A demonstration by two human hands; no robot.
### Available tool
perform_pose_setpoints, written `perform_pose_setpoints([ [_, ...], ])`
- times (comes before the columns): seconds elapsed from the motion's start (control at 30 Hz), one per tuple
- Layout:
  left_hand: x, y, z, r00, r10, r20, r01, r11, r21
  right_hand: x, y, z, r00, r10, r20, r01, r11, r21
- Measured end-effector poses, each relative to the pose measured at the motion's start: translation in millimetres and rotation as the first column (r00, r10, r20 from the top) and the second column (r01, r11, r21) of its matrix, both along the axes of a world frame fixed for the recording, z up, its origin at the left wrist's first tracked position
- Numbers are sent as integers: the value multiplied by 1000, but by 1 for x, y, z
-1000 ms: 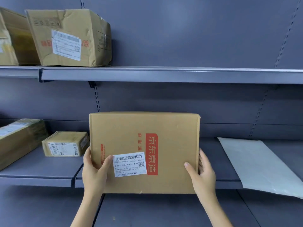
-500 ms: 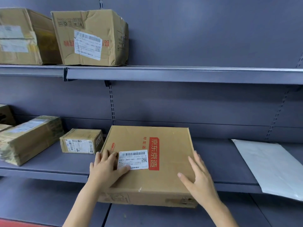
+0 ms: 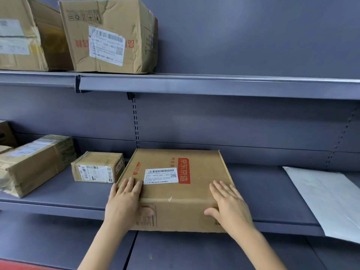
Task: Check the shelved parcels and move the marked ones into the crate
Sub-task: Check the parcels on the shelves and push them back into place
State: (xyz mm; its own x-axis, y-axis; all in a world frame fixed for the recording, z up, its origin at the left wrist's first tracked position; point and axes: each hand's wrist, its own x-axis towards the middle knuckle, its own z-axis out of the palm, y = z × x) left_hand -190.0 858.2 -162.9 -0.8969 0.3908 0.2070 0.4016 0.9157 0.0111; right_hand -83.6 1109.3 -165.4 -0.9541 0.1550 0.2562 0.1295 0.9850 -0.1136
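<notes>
The flat parcel [image 3: 175,190] now lies face-up on the middle shelf [image 3: 272,191], its front edge hanging a little past the lip; a second ago it stood upright in both hands with its label toward the camera, and half a second ago it was already tipping down. That reads as checked and put back, so it is probably not one of the marked ones, though the label [image 3: 161,175] is too small to read. Its label and red print face up, the print running sideways, and the long axis seems to run front to back, toward 12 o'clock.

The left hand [image 3: 124,203] lies flat on the near-left corner, thumb on the front face, gripping nothing. The right hand [image 3: 229,205] lies likewise at the near-right corner.

At 9 o'clock sits a small box [image 3: 97,167], at 3 o'clock a white mailer [image 3: 327,199]. No crate is in view.
</notes>
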Motion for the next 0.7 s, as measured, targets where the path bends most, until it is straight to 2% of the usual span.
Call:
perform_pose_setpoints([
  [0.1, -15, 2, -2, 1000, -16, -19, 16, 1000, -4, -19, -6, -5, 998, -44, -50, 43, 999, -18],
  [0.27, -53, 8, 0, 998, -55, 41, 56, 998, -24, -39, -6, -9, 993, -71, -90, 67, 997, -40],
  [0.5, -75, 20, -4, 999, -50, -1, 50, 998, -46, -57, 4, -6, 993, -81, -83, 74, 994, -80],
  [0.7, -81, 29, 1, 998, -35, 59, 37, 999, -30, -63, 10, -5, 994, -85, -69, 78, 992, -103],
])
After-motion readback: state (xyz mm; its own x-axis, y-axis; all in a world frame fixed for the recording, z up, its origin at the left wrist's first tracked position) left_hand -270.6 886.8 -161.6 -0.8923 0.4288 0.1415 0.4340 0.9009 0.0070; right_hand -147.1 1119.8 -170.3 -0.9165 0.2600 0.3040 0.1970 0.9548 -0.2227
